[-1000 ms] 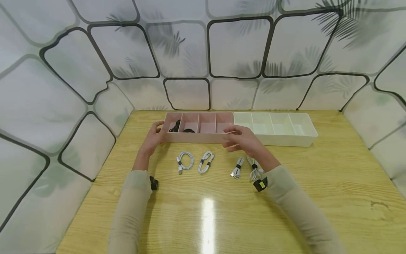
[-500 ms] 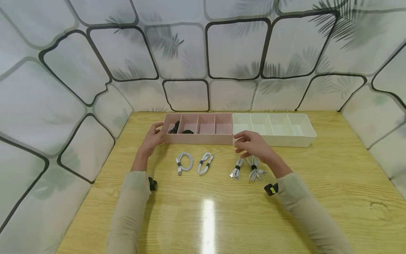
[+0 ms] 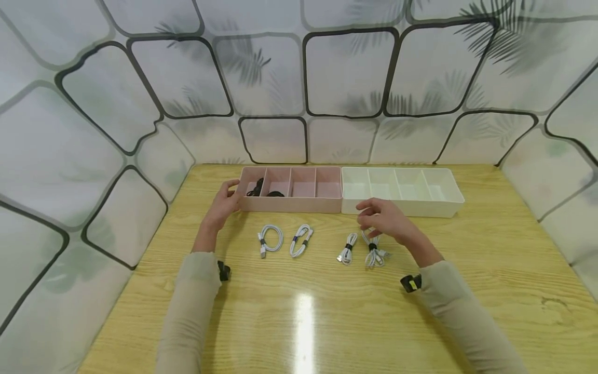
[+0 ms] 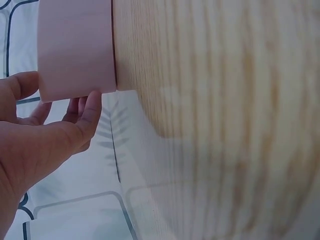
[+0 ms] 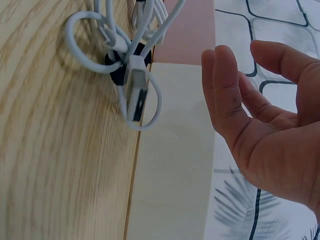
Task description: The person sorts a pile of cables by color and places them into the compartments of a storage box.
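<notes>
My left hand [image 3: 221, 206] rests against the left end of the pink divided box [image 3: 291, 204], its fingertips touching the end wall [image 4: 75, 50]. My right hand [image 3: 385, 219] hovers over a white cable bundle [image 3: 374, 254] with loosely bent fingers and nothing between them. In the right wrist view, that bundle's USB plug [image 5: 135, 90] hangs out beside its black tie. To its left lies a second tied white cable [image 3: 347, 250]. Two more coiled white cables lie in front of the pink box: a round one [image 3: 275, 239] and an oval one [image 3: 301, 241].
A white divided box [image 3: 405, 208] adjoins the pink box's right end. Black cables [image 3: 255, 188] lie in the pink box's two left compartments. The wooden table [image 3: 261, 311] meets a patterned curtain [image 3: 341, 137] behind the boxes.
My right hand has moved from the pink box's right end, rightward and toward me, to above the right cable bundle. My left hand has stayed at the box's left end.
</notes>
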`<state>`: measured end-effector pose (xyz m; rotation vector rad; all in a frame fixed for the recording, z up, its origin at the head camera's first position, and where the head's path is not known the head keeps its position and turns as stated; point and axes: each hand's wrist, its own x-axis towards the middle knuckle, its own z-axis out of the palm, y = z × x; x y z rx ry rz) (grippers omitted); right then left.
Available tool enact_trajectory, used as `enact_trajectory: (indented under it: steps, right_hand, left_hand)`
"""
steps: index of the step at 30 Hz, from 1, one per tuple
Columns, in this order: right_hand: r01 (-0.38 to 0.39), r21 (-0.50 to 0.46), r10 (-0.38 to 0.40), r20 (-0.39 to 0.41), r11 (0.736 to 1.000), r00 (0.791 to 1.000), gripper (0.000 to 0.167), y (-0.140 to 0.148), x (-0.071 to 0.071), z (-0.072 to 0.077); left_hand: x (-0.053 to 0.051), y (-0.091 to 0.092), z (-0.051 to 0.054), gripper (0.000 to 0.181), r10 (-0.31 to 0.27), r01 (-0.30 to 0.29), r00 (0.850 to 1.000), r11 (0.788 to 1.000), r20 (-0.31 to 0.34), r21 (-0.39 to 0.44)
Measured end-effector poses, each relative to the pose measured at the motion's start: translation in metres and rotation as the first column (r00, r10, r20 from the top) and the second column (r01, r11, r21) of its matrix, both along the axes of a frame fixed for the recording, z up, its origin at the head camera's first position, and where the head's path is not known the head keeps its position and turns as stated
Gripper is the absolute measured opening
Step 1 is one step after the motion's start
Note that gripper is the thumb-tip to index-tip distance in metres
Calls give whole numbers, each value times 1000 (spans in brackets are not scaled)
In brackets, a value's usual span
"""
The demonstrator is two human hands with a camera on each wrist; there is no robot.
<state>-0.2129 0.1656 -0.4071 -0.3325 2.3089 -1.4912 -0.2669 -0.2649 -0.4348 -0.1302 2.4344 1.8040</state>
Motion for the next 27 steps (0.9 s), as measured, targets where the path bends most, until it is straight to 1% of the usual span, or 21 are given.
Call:
enact_trajectory:
  steps: [6, 11, 14, 17, 22, 24, 27]
  right_hand:
    - [-33, 32, 34, -26, 999, 999, 47, 9, 6, 2]
    - [-47, 93, 50, -38, 995, 998, 46, 16, 10, 1]
    - [-50, 149, 58, -50, 988, 997, 46, 20, 13, 1]
    - [-48, 222, 62, -57, 974, 996, 48, 22, 17, 1]
    - [-57, 345, 81, -55, 937, 995, 56, 24, 21, -1]
    - [-61, 378, 88, -53, 924, 995, 60, 24, 23, -3]
    - [-65, 404, 92, -48, 912, 995, 64, 23, 25, -5]
  left_hand:
    - [1, 1, 1, 55, -13, 13, 1000, 1000, -4, 1]
    - [2, 2, 3, 57, -11, 11, 1000, 1000, 1, 0]
    - [2, 2, 3, 57, -4, 4, 1000, 1000, 5, 1]
    - [1, 2, 3, 58, -6, 6, 1000, 1000, 6, -1]
    - [0, 1, 2, 58, -10, 10, 1000, 1000, 7, 5]
    - [0, 1, 2, 57, -14, 14, 1000, 1000, 4, 6]
    - [1, 2, 2, 57, -21, 21, 1000, 1000, -1, 8]
